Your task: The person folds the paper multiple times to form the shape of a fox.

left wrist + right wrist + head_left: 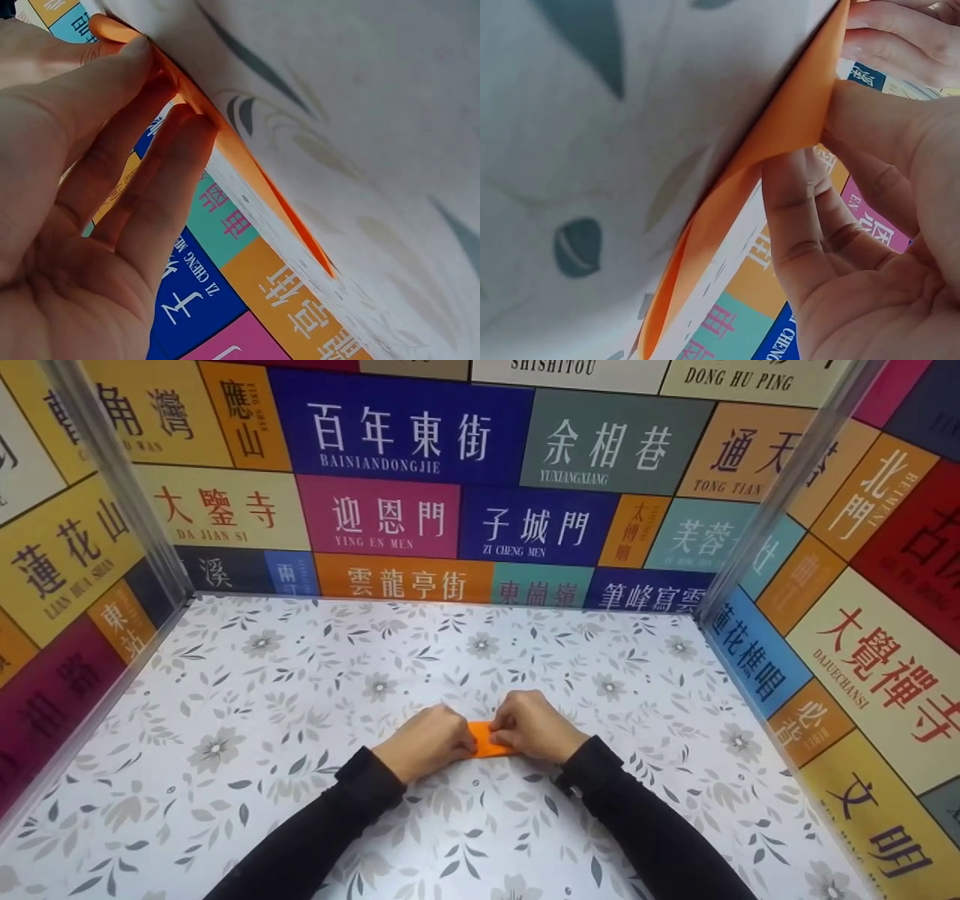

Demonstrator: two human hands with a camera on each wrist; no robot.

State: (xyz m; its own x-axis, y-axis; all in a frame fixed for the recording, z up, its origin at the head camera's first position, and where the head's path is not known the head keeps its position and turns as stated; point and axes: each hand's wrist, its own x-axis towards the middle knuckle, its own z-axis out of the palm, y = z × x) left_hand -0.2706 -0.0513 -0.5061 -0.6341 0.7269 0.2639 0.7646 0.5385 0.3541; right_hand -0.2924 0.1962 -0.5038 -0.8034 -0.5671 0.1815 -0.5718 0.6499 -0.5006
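Observation:
A small strip of folded orange paper [486, 742] lies on the floral tabletop, between my two hands. In the left wrist view, the orange paper [247, 165] shows layered edges that part slightly toward one end. My left hand [435, 741] pinches its left end, thumb on one face and fingertips against the other. My right hand [534, 725] holds the right part between thumb and curled fingers. Seen from the right wrist, the paper [795, 116] bends up around the fingertips, and its far end narrows to a folded edge near the table.
The white tabletop [300, 675] carries a grey flower and leaf print. Panels of coloured signs with Chinese lettering, such as a back panel [405, 427], enclose it at the back and both sides. Clear corner posts [127, 480] join the panels. Black sleeves [322, 825] cover both forearms.

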